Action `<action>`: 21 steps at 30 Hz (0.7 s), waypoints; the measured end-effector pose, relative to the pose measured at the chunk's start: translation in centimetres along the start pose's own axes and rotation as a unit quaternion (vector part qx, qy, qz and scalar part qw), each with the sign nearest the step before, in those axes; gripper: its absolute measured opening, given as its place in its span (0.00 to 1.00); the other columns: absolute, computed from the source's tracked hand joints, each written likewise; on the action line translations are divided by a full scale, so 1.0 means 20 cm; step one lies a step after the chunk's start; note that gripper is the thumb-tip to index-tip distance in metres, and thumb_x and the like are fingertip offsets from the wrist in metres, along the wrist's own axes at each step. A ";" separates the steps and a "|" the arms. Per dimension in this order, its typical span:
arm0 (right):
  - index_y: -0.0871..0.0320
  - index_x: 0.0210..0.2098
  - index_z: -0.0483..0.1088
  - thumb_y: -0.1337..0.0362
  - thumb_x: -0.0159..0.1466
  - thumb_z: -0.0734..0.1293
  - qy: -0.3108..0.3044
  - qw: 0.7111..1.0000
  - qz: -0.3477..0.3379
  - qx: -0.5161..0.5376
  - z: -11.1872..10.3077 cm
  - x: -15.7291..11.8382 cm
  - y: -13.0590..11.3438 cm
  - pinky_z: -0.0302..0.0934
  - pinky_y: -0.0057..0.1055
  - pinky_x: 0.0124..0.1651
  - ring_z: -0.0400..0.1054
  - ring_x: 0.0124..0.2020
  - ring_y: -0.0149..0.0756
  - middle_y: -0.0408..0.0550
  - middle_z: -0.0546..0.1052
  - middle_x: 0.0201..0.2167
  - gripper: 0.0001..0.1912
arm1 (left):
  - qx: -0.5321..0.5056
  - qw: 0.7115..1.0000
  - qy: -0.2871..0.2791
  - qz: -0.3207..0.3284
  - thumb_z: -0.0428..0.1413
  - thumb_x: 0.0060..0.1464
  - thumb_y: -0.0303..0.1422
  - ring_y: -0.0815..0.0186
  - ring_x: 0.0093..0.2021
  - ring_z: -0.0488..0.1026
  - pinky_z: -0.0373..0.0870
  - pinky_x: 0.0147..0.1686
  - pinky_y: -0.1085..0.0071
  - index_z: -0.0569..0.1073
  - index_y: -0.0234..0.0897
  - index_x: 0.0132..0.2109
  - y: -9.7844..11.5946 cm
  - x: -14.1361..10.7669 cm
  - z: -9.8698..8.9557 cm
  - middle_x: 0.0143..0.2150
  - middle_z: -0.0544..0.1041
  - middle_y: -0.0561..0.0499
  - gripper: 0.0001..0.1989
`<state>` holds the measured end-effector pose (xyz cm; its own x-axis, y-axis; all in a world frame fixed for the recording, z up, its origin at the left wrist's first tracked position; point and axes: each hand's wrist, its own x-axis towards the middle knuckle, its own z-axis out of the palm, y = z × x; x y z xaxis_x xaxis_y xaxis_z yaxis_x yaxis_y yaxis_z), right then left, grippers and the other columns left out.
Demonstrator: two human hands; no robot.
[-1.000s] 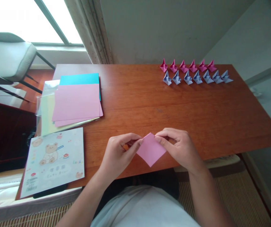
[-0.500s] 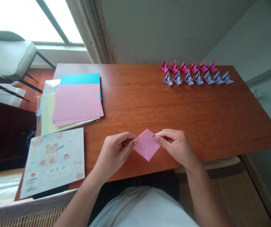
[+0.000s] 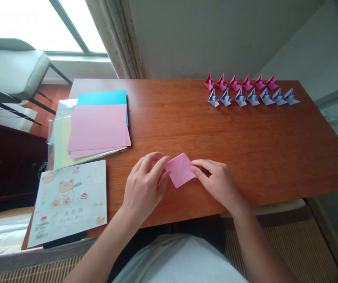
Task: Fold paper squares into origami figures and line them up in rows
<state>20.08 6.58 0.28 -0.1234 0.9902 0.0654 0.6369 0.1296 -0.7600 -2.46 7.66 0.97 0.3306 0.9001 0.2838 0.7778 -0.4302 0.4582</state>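
Observation:
A small pink square of folded paper (image 3: 181, 170) is held over the near middle of the table, its corners turned towards my hands. My right hand (image 3: 214, 179) pinches its right corner between thumb and fingers. At the left corner is my left hand (image 3: 147, 179), its thumb and fingers parted around the paper's edge. Whether those left fingertips touch the paper is hard to see.
Several magenta folded paper figures (image 3: 235, 83) stand in a row at the back right, with lilac ones (image 3: 253, 98) in front. Pink sheets (image 3: 98, 127) lie on blue and yellow paper at left. Nearer is a bear-printed pad (image 3: 68, 202). A chair (image 3: 15, 70) stands beyond.
The pink paper has moved slightly away from me and turned a little. My left fingers have loosened from its left corner and spread apart; my right hand keeps its pinch.

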 end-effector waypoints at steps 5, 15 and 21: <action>0.55 0.41 0.76 0.66 0.70 0.64 -0.040 0.995 -0.044 -0.079 0.01 0.04 0.00 0.65 0.35 0.42 0.75 0.35 0.39 0.48 0.80 0.34 0.08 | 0.017 0.984 -0.086 0.156 0.51 0.63 0.22 0.54 0.61 0.70 0.70 0.56 0.57 0.74 0.38 0.58 -0.01 -0.01 0.01 0.60 0.76 0.43 0.19; 0.50 0.50 0.74 0.68 0.69 0.65 -0.007 0.993 -0.102 -0.061 -0.02 0.01 0.03 0.68 0.43 0.55 0.72 0.50 0.43 0.50 0.77 0.47 0.12 | 0.079 0.961 -0.163 0.211 0.50 0.65 0.24 0.54 0.61 0.70 0.67 0.54 0.57 0.73 0.36 0.60 -0.04 0.01 0.00 0.60 0.77 0.44 0.19; 0.50 0.53 0.73 0.65 0.64 0.72 -0.066 0.985 -0.148 -0.062 -0.06 -0.02 0.03 0.69 0.48 0.57 0.69 0.54 0.46 0.51 0.75 0.55 0.18 | 0.089 0.956 -0.171 0.221 0.52 0.63 0.23 0.53 0.60 0.70 0.66 0.53 0.57 0.73 0.35 0.59 -0.04 0.03 -0.01 0.61 0.76 0.45 0.19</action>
<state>21.43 6.23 0.52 -0.4095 0.8942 0.1810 0.6454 0.4241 -0.6353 -2.96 8.47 1.00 0.7797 0.6163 0.1103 0.5904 -0.7824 0.1979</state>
